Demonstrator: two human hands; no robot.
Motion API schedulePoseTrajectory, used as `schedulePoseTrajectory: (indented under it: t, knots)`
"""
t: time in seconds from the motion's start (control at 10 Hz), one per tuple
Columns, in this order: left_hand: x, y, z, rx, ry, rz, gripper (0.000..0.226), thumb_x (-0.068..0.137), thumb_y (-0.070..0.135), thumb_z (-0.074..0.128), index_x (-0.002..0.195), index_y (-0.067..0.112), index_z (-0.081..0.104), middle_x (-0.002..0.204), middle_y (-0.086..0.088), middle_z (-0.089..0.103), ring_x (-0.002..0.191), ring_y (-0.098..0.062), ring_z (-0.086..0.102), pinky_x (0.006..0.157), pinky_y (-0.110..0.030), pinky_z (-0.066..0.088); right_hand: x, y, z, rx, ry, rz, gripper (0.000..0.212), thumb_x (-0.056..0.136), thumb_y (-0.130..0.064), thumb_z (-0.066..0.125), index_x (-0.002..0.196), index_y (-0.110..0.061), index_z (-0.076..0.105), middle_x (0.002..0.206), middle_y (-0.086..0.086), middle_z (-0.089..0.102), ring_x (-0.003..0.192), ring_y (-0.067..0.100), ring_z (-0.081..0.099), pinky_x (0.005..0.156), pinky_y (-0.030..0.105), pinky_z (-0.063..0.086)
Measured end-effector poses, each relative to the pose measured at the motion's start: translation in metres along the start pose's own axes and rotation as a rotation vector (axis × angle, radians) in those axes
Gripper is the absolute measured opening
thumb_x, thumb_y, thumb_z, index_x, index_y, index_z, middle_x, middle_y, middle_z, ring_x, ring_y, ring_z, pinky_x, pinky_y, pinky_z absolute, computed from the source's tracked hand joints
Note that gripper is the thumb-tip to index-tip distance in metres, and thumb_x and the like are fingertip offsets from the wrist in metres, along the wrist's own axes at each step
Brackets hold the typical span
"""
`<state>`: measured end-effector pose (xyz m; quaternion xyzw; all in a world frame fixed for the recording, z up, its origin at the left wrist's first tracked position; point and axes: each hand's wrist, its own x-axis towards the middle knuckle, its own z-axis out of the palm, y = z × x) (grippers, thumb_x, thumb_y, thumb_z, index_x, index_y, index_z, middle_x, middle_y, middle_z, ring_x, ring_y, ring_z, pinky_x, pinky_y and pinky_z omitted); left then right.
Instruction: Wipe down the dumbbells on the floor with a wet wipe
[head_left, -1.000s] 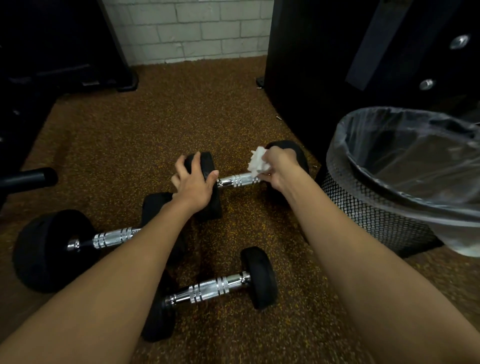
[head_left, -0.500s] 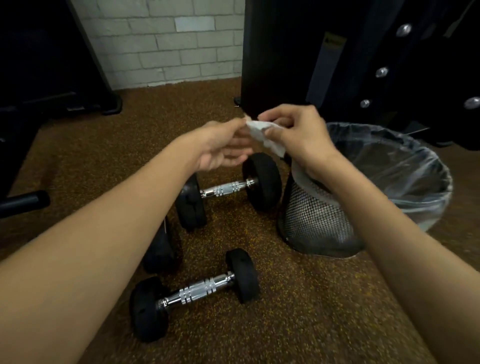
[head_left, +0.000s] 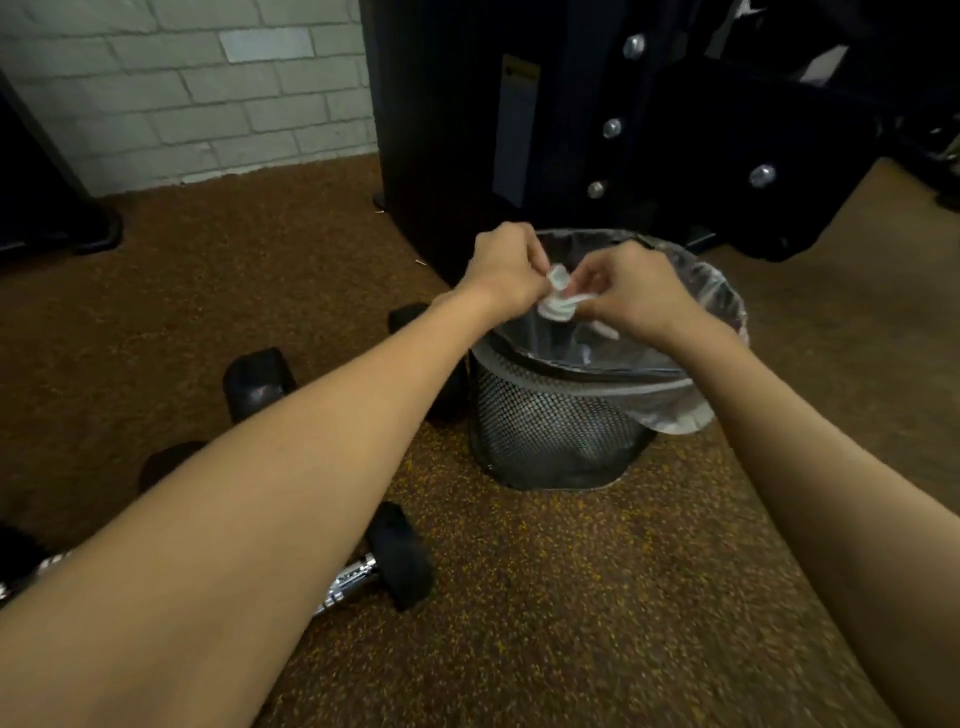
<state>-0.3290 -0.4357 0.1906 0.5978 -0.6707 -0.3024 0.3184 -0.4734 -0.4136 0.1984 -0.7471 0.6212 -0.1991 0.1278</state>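
- The left hand (head_left: 506, 273) and the right hand (head_left: 628, 293) were close together in the air, both with the fingers curled in.
- Between them was the wipe (head_left: 558, 299), a small white crumpled wad. The fingertips of both hands pinched it tightly from either side.
- The wipe hung over the open mouth of the bin (head_left: 550, 431), towards its near-left side and clear of the rim.
- The bin was black wire mesh and stood upright on the floor (head_left: 571, 597). A clear plastic liner (head_left: 717, 291) was folded out over its rim. Something pale lay inside, too dim for me to make out.
- The dumbbells lay on the floor to the left of the bin, and neither hand touched them.
- The nearest dumbbell (head_left: 400, 558) showed one black end and a bit of shiny ribbed handle from under the left forearm, which hid the rest.
- A second black end (head_left: 257, 382) sat further back, and a third (head_left: 408, 317) showed just beside the bin's left wall. I could not tell which ends belonged together.
- A black machine frame (head_left: 467, 130) with bolts stood behind the bin, next to a pale brick wall (head_left: 208, 93).
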Motion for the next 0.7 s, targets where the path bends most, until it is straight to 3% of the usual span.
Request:
schedulePoseTrajectory:
  t: [0.1,0.3,0.4,0.5,0.6,0.7]
  knots:
    - [0.002,-0.006,0.024,0.263,-0.111,0.074,0.011,0.081,0.008,0.065,0.088,0.015,0.06,0.097,-0.008,0.061,0.088,-0.024,0.063,0.081,-0.041,0.054,0.01,0.021,0.023,-0.066,-0.154,0.057,0.013,0.074,-0.015,0.073,0.079,-0.025,0.066,0.083,0.002,0.059,0.089,0.021,0.062,0.075,0.028,0.046]
    - [0.003,-0.004,0.043,0.611,-0.296,0.052,0.022,0.086,0.007,0.058,0.107,0.014,0.06,0.113,-0.008,0.056,0.101,-0.029,0.059,0.085,-0.043,0.05,0.025,0.045,0.049,-0.123,-0.389,0.154,0.014,0.084,-0.014,0.064,0.097,-0.014,0.069,0.102,0.009,0.067,0.101,0.024,0.06,0.08,0.029,0.043]
    - [0.006,-0.004,0.042,0.572,-0.256,0.042,0.029,0.087,0.006,0.058,0.116,0.013,0.057,0.12,-0.008,0.053,0.106,-0.029,0.057,0.084,-0.041,0.048,0.028,0.051,0.052,-0.129,-0.419,0.199,0.004,0.084,-0.019,0.064,0.084,-0.022,0.066,0.106,0.01,0.067,0.103,0.027,0.059,0.089,0.037,0.048]
    - [0.01,-0.005,0.04,0.471,-0.178,0.089,0.03,0.088,0.006,0.054,0.117,0.013,0.057,0.118,-0.01,0.056,0.104,-0.03,0.059,0.088,-0.043,0.05,0.034,0.057,0.056,-0.134,-0.417,0.219,0.005,0.081,-0.026,0.067,0.086,-0.025,0.068,0.108,0.008,0.066,0.104,0.027,0.059,0.093,0.041,0.049]
    - [0.009,-0.005,0.034,0.394,-0.069,0.161,0.032,0.09,0.013,0.053,0.121,0.019,0.053,0.114,-0.007,0.062,0.103,-0.026,0.06,0.086,-0.043,0.051,0.037,0.058,0.057,-0.139,-0.376,0.238,0.017,0.079,-0.026,0.067,0.095,-0.019,0.069,0.106,0.008,0.067,0.099,0.025,0.06,0.088,0.037,0.05]
    - [0.003,-0.015,0.019,0.301,0.121,0.238,0.032,0.091,0.015,0.051,0.123,0.021,0.051,0.109,0.0,0.063,0.1,-0.02,0.061,0.081,-0.043,0.053,0.04,0.046,0.055,-0.103,-0.278,0.213,0.009,0.085,-0.017,0.064,0.091,-0.016,0.069,0.1,0.009,0.068,0.086,0.02,0.059,0.079,0.031,0.048]
